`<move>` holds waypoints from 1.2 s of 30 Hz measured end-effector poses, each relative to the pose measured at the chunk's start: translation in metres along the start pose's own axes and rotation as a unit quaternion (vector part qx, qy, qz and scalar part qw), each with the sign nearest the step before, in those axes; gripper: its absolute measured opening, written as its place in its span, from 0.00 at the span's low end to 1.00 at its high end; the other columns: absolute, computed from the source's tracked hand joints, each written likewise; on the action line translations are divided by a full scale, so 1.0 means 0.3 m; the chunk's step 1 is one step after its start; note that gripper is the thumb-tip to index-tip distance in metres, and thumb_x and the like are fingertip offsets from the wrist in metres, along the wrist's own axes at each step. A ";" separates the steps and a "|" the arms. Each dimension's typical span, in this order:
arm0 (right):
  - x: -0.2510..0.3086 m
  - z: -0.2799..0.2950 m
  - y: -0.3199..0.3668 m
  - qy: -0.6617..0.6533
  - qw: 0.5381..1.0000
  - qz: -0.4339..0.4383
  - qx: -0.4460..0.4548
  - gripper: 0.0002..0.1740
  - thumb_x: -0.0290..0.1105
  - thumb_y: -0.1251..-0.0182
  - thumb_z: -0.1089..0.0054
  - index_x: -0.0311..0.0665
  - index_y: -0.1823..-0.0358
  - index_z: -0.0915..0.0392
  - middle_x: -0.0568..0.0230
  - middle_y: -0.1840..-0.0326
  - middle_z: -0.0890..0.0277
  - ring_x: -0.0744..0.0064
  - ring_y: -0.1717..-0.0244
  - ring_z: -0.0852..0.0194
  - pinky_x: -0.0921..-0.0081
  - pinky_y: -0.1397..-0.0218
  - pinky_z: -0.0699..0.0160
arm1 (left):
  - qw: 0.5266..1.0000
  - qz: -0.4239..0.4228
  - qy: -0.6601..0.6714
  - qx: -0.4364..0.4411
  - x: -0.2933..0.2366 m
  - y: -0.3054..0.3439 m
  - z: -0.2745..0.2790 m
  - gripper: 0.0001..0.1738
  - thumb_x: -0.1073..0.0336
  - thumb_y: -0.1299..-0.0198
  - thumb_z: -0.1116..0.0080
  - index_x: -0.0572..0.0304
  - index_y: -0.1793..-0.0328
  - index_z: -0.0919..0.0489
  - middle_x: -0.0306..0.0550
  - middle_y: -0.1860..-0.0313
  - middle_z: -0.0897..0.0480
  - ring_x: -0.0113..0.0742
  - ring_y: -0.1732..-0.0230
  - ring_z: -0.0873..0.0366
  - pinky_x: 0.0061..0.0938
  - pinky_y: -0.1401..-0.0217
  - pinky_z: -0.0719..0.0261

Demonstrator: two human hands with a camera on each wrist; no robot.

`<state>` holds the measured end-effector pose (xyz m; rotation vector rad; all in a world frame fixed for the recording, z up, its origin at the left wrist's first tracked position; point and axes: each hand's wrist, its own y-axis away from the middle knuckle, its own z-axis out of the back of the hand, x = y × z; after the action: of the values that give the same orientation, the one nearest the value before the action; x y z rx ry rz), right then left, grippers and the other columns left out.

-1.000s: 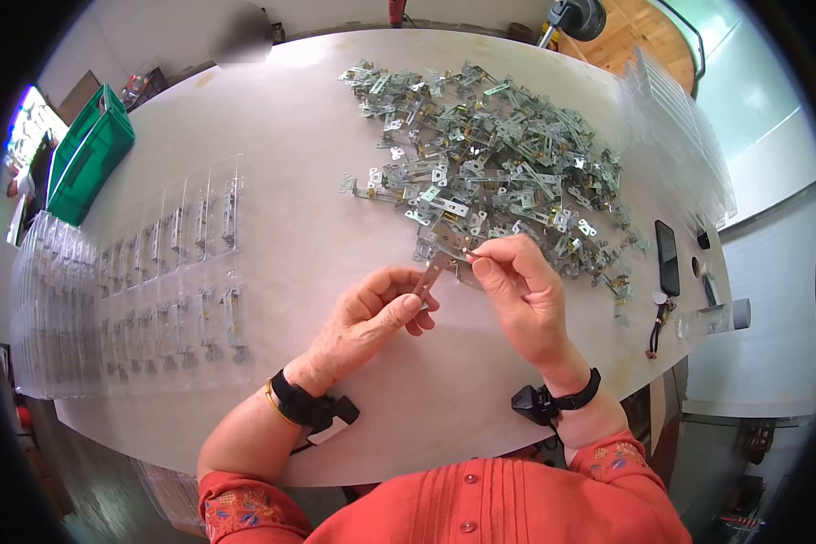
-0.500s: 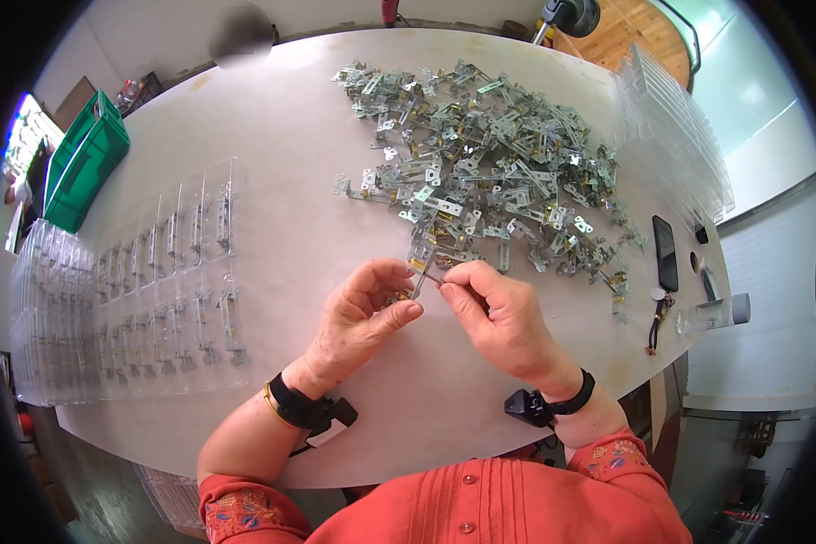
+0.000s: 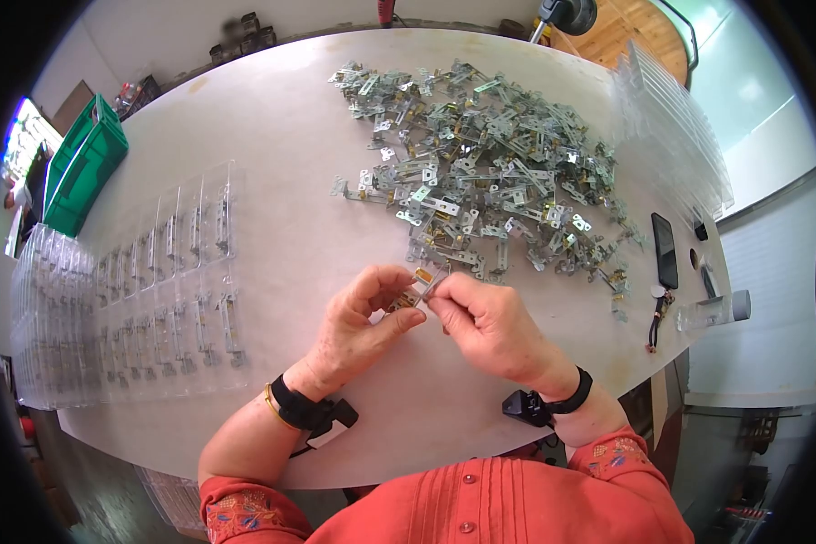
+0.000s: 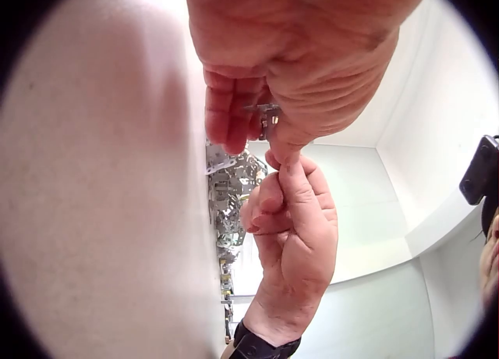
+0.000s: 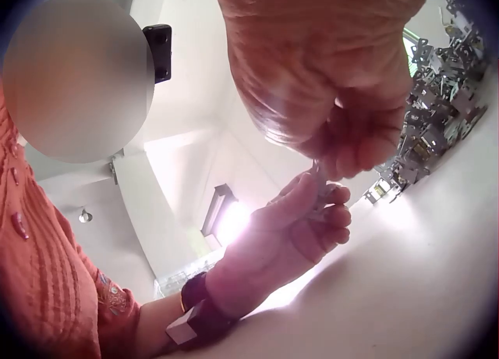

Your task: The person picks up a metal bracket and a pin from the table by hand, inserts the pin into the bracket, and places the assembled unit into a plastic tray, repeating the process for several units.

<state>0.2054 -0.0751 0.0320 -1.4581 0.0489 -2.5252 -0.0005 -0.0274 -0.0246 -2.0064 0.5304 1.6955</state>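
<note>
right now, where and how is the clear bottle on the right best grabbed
Probably round the middle of the clear bottle, from above, with the right hand once it lets go of the metal piece: the bottle lies on its side, long and rounded, its grey end pointing away to the right.
</note>
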 end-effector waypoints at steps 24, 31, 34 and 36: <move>-0.140 0.017 -0.052 -0.263 0.912 -0.198 0.245 0.11 0.37 0.18 0.46 0.37 0.53 0.21 0.70 0.69 0.22 0.82 0.70 0.22 0.79 0.66 0.20 | 0.964 0.194 0.065 -0.170 -0.079 -0.038 0.015 0.17 0.57 0.22 0.46 0.67 0.45 0.26 0.49 0.56 0.19 0.36 0.61 0.14 0.31 0.57 0.10; -0.149 0.021 -0.055 -0.275 0.907 -0.189 0.256 0.12 0.37 0.18 0.46 0.37 0.53 0.21 0.69 0.69 0.20 0.80 0.71 0.20 0.78 0.67 0.18 | 0.965 0.184 0.010 -0.189 -0.096 -0.036 0.006 0.18 0.57 0.22 0.46 0.68 0.44 0.28 0.49 0.54 0.21 0.35 0.63 0.13 0.27 0.62 0.09; -0.160 0.019 -0.056 -0.287 0.904 -0.183 0.258 0.12 0.37 0.18 0.46 0.36 0.53 0.21 0.68 0.68 0.20 0.79 0.71 0.20 0.77 0.67 0.18 | 0.965 0.182 -0.041 -0.185 -0.108 -0.034 0.006 0.18 0.59 0.23 0.45 0.70 0.43 0.29 0.49 0.53 0.22 0.36 0.66 0.12 0.26 0.65 0.10; -0.165 0.021 -0.057 -0.289 0.904 -0.178 0.258 0.11 0.37 0.18 0.46 0.36 0.53 0.21 0.68 0.68 0.19 0.79 0.71 0.20 0.78 0.67 0.18 | 0.958 0.193 -0.098 -0.185 -0.117 -0.032 0.006 0.19 0.60 0.25 0.43 0.72 0.42 0.29 0.50 0.52 0.22 0.35 0.68 0.12 0.26 0.68 0.10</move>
<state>0.2317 -0.0475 -0.0046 -2.0073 -0.9814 -1.9699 -0.0025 -0.0185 0.0107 -2.0411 0.6003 2.3541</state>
